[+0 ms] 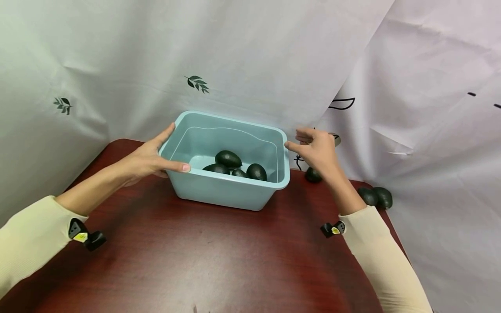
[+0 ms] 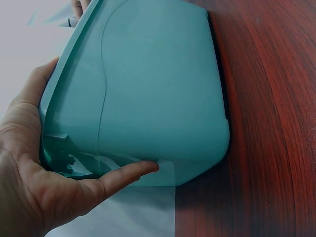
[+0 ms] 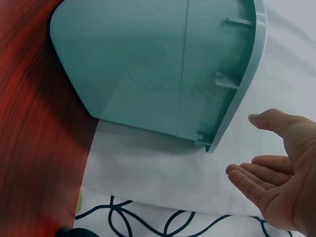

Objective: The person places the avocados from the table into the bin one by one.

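A light blue plastic tub (image 1: 219, 191) stands at the back of the table, with several dark green avocados (image 1: 228, 159) on its floor. My left hand (image 1: 146, 158) grips the tub's left end, thumb along the front rim and fingers at the left rim. In the left wrist view, that hand (image 2: 59, 182) wraps the tub's corner, with the thumb against the outer wall. Beside the right rim is my right hand (image 1: 318, 150), fingers spread loosely. In the right wrist view a gap separates this hand (image 3: 281, 168) from the tub's edge, and it holds nothing.
On the table's right side lie more avocados: one (image 1: 313, 174) behind my right wrist, and a pair (image 1: 382, 198) near the right edge. A white patterned cloth (image 1: 250, 56) hangs close behind the tub. The dark red wooden table (image 1: 195, 261) extends toward me.
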A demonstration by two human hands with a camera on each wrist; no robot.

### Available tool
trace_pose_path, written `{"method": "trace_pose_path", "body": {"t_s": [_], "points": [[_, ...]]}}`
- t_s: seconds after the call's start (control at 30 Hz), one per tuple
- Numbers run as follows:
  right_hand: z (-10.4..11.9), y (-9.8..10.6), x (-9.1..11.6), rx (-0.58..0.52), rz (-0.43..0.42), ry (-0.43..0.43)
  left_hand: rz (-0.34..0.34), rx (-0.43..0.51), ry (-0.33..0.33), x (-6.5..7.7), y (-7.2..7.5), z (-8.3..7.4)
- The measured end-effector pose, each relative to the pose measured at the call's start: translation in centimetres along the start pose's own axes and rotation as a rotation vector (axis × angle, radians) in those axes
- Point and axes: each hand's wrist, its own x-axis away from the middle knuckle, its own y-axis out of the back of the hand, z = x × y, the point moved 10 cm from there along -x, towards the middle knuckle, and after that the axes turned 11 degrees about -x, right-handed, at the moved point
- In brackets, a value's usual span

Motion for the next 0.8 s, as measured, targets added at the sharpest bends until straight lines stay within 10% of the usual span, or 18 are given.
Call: {"method": "trace_pose_path", "body": {"t_s": [0.8], "points": [[-4.5,4.0,2.7,0.028,-0.085,-0.098,0.001,-0.015,0.007,0.1,0.0,0.0]]}}
